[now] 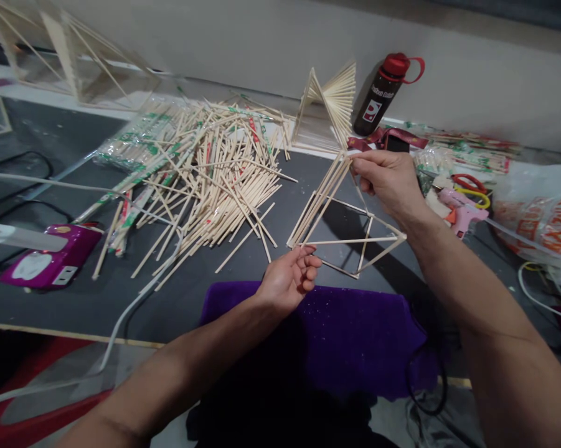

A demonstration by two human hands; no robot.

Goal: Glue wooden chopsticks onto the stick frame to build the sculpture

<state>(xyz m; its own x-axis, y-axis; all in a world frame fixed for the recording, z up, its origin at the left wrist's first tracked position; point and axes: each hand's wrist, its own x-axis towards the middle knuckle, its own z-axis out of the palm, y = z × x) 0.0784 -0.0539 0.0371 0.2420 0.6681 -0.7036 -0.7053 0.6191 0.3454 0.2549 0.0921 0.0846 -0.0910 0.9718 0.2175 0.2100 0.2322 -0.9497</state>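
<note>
A frame of glued wooden sticks (337, 240) is held above the dark table, with several sticks side by side along its left part. My right hand (385, 180) pinches the upper end of those sticks. At their lower end is my left hand (290, 277), palm up, thumb and forefinger closed on the corner and the other fingers curled. A large heap of loose sticks (233, 180) lies left of the frame. Behind it stands a twisted stick model (329, 109).
A dark bottle with a red cap (378, 96) stands at the back. At right are a pink glue gun (464, 214), scissors (471, 186) and a plastic bag (537, 205). A purple power box (51, 258) sits left, by a white cable. A purple cloth (355, 336) hangs over the front edge.
</note>
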